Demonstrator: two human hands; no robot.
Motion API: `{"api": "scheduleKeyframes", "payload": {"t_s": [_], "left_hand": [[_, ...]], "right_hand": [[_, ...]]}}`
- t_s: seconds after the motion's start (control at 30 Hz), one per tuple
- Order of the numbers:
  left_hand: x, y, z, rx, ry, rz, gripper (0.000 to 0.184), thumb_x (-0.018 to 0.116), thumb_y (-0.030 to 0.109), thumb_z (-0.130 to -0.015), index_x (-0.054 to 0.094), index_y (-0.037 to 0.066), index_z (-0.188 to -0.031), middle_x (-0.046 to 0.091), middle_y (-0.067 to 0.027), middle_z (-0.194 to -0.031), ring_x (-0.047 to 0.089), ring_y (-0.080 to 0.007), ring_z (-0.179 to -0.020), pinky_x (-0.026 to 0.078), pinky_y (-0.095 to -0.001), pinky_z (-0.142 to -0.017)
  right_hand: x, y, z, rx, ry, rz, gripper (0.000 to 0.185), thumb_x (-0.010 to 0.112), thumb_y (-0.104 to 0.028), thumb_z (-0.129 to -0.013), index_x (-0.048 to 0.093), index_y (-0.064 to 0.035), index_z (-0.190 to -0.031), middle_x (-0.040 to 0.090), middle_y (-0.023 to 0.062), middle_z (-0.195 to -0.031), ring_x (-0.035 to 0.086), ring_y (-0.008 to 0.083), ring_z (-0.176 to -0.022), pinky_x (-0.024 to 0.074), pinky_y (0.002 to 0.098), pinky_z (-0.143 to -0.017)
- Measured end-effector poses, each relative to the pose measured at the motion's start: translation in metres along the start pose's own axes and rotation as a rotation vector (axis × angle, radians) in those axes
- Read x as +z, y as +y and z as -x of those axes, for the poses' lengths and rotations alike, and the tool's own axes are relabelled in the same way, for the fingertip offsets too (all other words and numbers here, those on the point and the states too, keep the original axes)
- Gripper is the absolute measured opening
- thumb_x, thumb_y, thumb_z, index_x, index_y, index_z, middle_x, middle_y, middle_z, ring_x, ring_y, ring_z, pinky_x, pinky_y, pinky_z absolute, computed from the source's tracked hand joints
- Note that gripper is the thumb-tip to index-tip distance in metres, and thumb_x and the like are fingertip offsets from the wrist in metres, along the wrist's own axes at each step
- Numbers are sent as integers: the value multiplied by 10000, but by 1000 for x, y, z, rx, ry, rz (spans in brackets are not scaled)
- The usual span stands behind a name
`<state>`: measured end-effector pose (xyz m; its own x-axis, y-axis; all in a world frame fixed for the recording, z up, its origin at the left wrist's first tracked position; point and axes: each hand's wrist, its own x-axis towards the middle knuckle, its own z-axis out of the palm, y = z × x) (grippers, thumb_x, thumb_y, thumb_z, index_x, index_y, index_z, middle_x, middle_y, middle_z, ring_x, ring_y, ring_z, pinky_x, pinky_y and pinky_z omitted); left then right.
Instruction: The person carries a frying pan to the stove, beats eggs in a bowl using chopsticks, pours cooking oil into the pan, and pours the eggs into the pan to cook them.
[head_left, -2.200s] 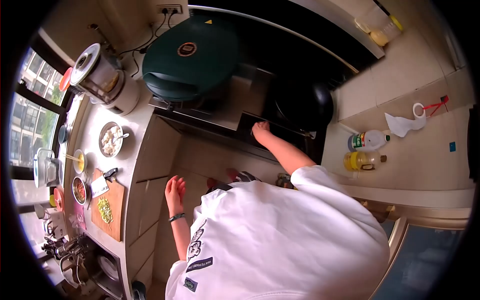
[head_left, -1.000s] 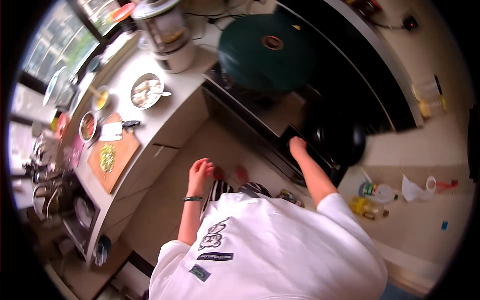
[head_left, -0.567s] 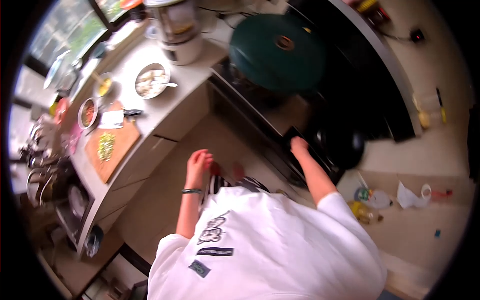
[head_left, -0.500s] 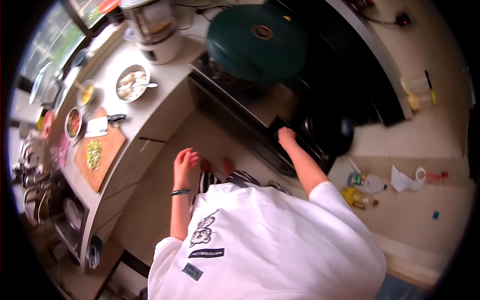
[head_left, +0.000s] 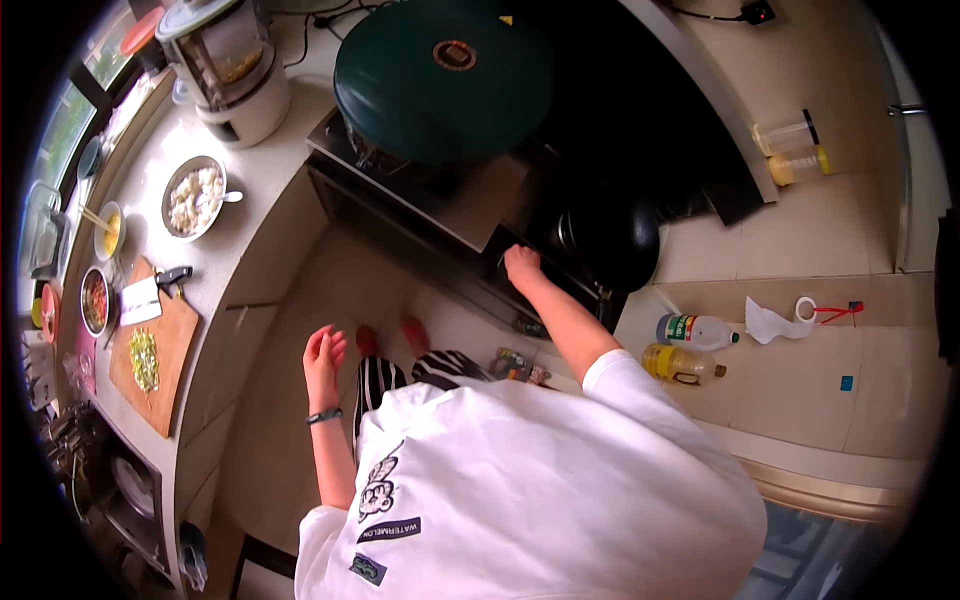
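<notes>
My right hand (head_left: 521,262) is closed at the front control panel of the gas stove (head_left: 470,215), its fingers around a stove knob that they mostly hide. Left of it, my left hand (head_left: 325,352) hangs in the air over the floor, holding nothing, its fingers loosely bent and apart. A large dark green lid (head_left: 440,95) covers the stove's left burner. Beside my right forearm, a black pan (head_left: 615,240) sits at the right side of the stove.
On the left counter are a cutting board (head_left: 175,370) with chopped greens, a cleaver (head_left: 141,301), a bowl of pale chunks (head_left: 221,180) with a spoon, and a food processor (head_left: 245,105). To the right lie an oil bottle (head_left: 685,365), a clear bottle (head_left: 700,331) and a paper roll (head_left: 775,322).
The view has shifted, so the counter and stove sit further left in the frame. My right hand stays at the stove's front panel, and my left hand still hangs free.
</notes>
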<state>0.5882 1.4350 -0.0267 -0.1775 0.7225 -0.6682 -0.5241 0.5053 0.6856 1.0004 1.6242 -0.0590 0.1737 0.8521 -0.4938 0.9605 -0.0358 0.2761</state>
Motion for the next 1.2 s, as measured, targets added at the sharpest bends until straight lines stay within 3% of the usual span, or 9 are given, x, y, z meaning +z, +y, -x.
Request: {"api": "scheduleKeyframes", "payload": {"t_s": [0.13, 0.23, 0.33, 0.6, 0.9, 1.03, 1.2], "left_hand": [[2, 5, -4, 0, -3, 18, 237, 516, 204, -972, 572, 87, -1170, 665, -38, -1025, 636, -79, -832, 490, -175, -678], [4, 7, -8, 13, -7, 13, 243, 511, 204, -972, 571, 95, -1181, 671, -31, -1018, 655, -85, -819, 516, -169, -629], [7, 11, -9, 7, -6, 12, 241, 509, 204, -973, 571, 99, -1180, 672, -31, -1013, 654, -85, -818, 517, -171, -630], [13, 15, -13, 8, -23, 5, 242, 516, 211, -973, 569, 83, -1171, 662, -44, -1044, 632, -75, -840, 495, -173, -671], [15, 11, -15, -39, -5, 37, 247, 516, 217, -974, 566, 81, -1174, 663, -32, -1038, 628, -64, -830, 490, -171, -687], [11, 6, -18, -55, 9, 31, 249, 518, 219, -973, 565, 83, -1176, 663, -31, -1038, 629, -65, -834, 489, -170, -689], [3, 4, -20, -64, 19, 43, 256, 512, 218, -975, 561, 81, -1187, 660, -31, -1047, 626, -64, -841, 486, -171, -698]], "right_hand": [[-11, 0, 9, -30, -5, 1, 290, 750, -37, -674, 709, -45, -961, 677, 134, -1042, 647, 286, -993, 537, 361, -833], [-9, 1, 10, -46, 30, -6, 191, 622, -24, -771, 711, -43, -939, 682, 139, -1009, 652, 285, -982, 541, 371, -800], [-8, 3, 10, -47, 42, -29, 205, 544, -22, -810, 712, -42, -926, 685, 140, -989, 656, 287, -971, 540, 377, -790], [8, 7, 2, -77, 85, -22, 197, 539, -53, -823, 711, -41, -919, 686, 143, -970, 662, 298, -936, 543, 387, -775], [-14, 0, 7, -50, -77, 39, 234, 688, -4, -723, 707, -56, -951, 674, 123, -1049, 643, 277, -1001, 549, 372, -788], [-16, 1, 8, -68, -59, 48, 271, 778, -76, -677, 715, -41, -938, 682, 121, -1025, 647, 273, -991, 547, 370, -795], [-14, 1, 2, -40, -81, 53, 272, 785, -110, -679, 718, -34, -932, 695, 118, -970, 657, 278, -961, 545, 375, -792]]}}
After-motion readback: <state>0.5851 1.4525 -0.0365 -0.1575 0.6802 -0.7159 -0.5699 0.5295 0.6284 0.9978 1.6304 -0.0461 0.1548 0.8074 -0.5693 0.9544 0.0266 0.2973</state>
